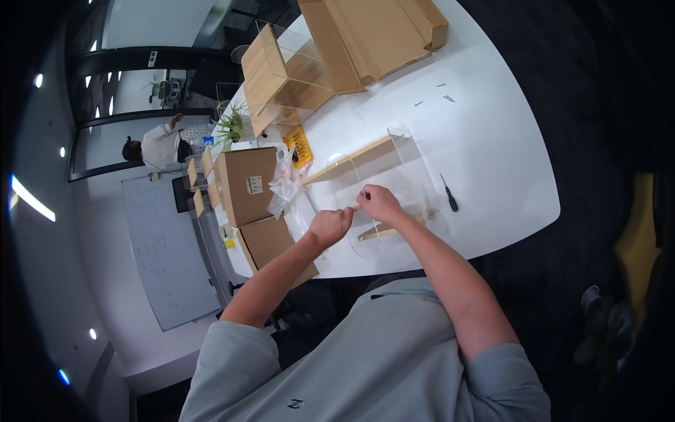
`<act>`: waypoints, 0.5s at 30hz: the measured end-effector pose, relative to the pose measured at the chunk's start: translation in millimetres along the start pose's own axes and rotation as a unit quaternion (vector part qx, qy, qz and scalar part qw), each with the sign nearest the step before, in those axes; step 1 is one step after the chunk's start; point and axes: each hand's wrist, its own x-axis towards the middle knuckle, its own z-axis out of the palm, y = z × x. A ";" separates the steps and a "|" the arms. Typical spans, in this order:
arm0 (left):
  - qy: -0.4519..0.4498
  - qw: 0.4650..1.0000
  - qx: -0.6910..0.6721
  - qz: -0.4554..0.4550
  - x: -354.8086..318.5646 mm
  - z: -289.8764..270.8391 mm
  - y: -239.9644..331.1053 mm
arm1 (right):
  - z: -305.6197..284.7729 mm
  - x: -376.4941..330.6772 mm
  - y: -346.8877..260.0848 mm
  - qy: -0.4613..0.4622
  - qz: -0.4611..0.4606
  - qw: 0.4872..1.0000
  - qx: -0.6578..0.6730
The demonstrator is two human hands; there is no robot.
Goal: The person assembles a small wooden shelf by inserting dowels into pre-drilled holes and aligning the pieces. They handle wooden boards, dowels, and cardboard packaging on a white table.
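My left hand (330,226) is closed at the left side of a part-built unit of clear acrylic panels and light wood boards. A bit of pale wood shows by its fingertips, but what it grips is hidden. Just right of it and slightly farther off, my right hand (378,204) is pinched over the unit, fingers down; anything in the pinch is too small to name. Beyond the hands runs a long wood board (351,159), with a clear acrylic panel (413,163) at its right end. A shorter wood board (376,231) lies below my right hand.
Right of the unit lies a black-handled screwdriver (451,199); loose screws (448,98) lie farther back. To the left are cardboard boxes (242,186), plastic bags (283,186) and an orange tool set (300,148). An assembled wood-and-acrylic unit (271,67) and opened cardboard (376,39) stand behind. Another person (165,146) is far left.
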 end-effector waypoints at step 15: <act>0.067 0.903 -0.354 -0.235 -8.5 -5.9 5.5 | -1.5 0.8 -6.1 -0.008 0.004 1.000 -0.007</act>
